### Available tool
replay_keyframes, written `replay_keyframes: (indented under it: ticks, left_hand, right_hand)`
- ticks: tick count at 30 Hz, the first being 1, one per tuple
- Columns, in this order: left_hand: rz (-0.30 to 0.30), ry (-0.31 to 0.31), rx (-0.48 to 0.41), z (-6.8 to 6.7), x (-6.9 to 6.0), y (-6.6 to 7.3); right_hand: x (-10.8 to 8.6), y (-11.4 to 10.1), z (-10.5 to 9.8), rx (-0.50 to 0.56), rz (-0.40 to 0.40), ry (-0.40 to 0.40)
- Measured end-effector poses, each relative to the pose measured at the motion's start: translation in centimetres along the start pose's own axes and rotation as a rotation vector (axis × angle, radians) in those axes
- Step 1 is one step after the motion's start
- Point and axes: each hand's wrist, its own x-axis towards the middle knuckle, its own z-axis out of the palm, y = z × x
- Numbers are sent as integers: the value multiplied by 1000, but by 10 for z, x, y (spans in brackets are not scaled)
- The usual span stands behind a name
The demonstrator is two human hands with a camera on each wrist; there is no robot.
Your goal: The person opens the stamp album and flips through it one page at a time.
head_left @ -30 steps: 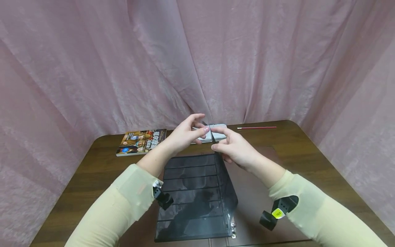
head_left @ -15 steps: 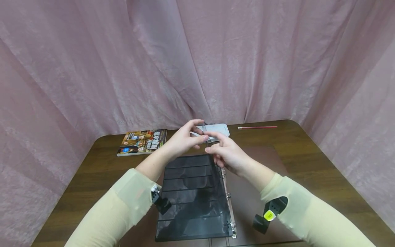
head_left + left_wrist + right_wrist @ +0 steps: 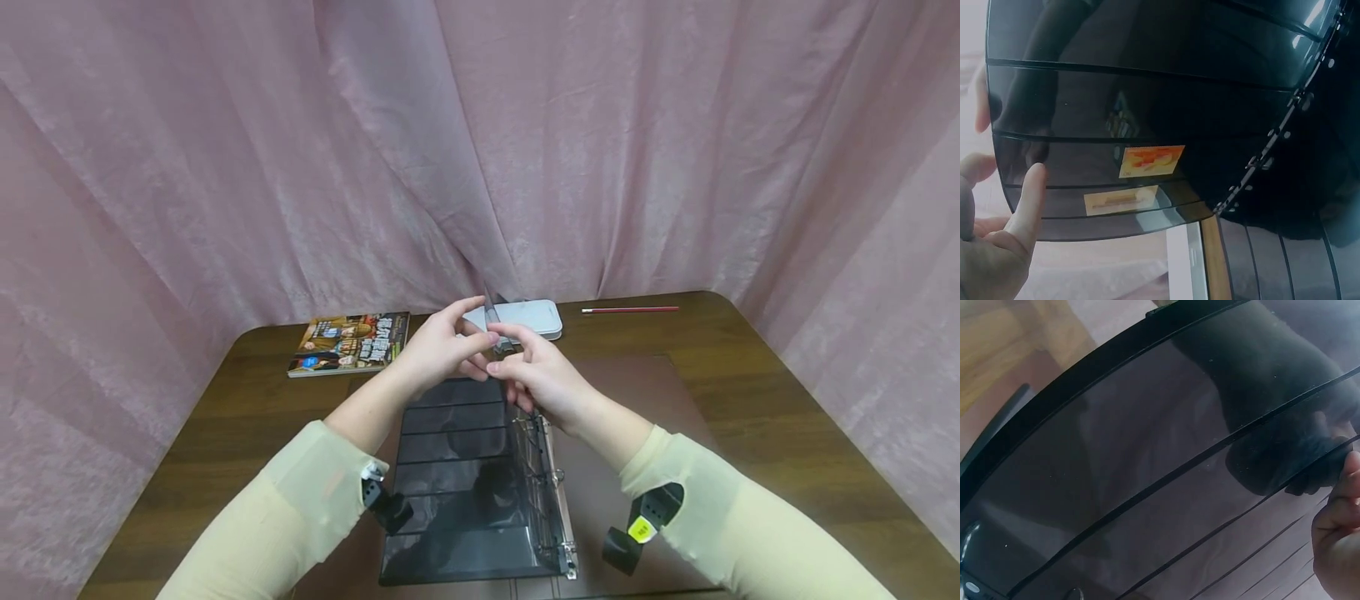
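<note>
A stamp album with black strip-pocket pages (image 3: 450, 467) lies open on the desk, its metal ring binding (image 3: 557, 492) along the right side. One album page (image 3: 1147, 106) stands raised between my hands, seen edge-on from the head. My left hand (image 3: 442, 350) pinches its far edge, the thumb lying on the page's face in the left wrist view. My right hand (image 3: 543, 375) pinches the same page from the other side; in the right wrist view its fingers are at the page's margin. An orange stamp (image 3: 1151, 161) and a beige stamp (image 3: 1120, 200) show in the page's strips.
A comic-style book (image 3: 348, 343) lies at the back left of the wooden desk. Behind my hands rests a white flat case (image 3: 536, 317). A red pencil (image 3: 630, 310) lies at the back right. Pink curtains (image 3: 600, 150) hang behind and beside the desk.
Both hands have shifted slightly, the right one leftward and a little nearer, carrying the raised page left. More of the ring binding is uncovered than before.
</note>
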Motion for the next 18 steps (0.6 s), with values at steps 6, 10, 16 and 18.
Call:
replay_keyframes:
  ticks: [6,10,16,18]
  left_hand:
    - [17,-5,25,0,-2,-1]
    - [20,-7,87,-3,-3,-3]
    - [42,-18,113,-7,-4,-7]
    - [51,-21,116,-8,-4,-9]
  right_hand:
    - [2,2,0,-29,-23,-16]
    - [2,3,-1,-59,-24,-23]
    - [1,5,-7,-120,-5,-21]
    - [0,6,-9,-122,-4,-16]
